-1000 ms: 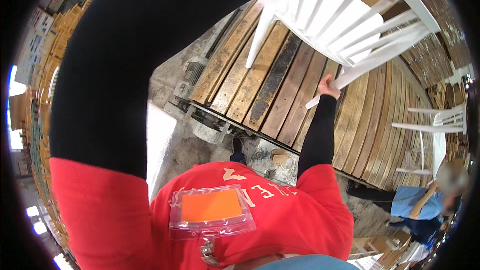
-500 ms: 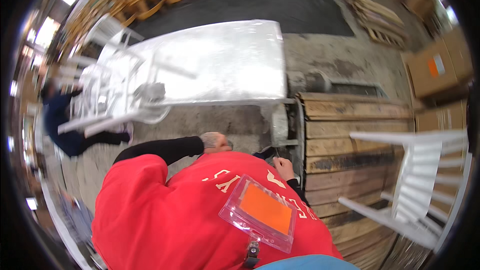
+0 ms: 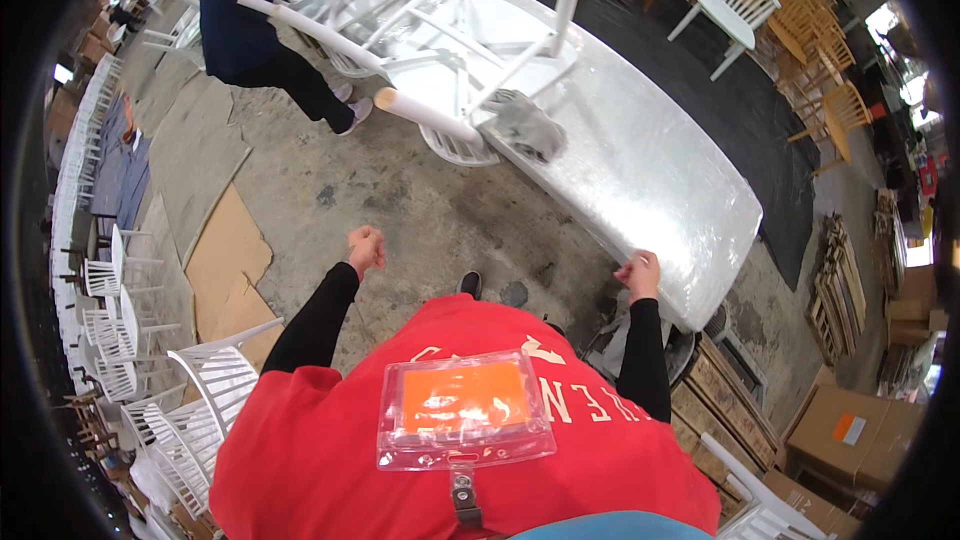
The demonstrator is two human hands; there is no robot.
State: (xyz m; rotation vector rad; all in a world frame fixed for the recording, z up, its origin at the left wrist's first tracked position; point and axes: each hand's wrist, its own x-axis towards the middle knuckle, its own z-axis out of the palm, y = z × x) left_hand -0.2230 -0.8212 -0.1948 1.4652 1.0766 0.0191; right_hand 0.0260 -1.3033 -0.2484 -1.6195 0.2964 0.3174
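My left hand (image 3: 367,249) hangs in the air over the concrete floor, its fingers curled in with nothing visible in them. Close to the near edge of a table (image 3: 655,155) wrapped in shiny film, my right hand (image 3: 640,273) is also curled, and I see nothing in it. On the table's left part lie upturned white chairs (image 3: 480,70), their legs pointing up and toward me. A grey furry cloth or pad (image 3: 530,127) rests beside them on the table.
A person in dark clothes (image 3: 250,10) bends over the chairs at far left. White chairs (image 3: 195,400) stand at my left near a cardboard sheet (image 3: 232,252). Wooden slats (image 3: 725,395), another white chair (image 3: 755,500) and cartons (image 3: 850,440) are at lower right.
My view has swung left, so the table and chairs now lie ahead and to the right. Both hands have moved from close to my body outward and apart.
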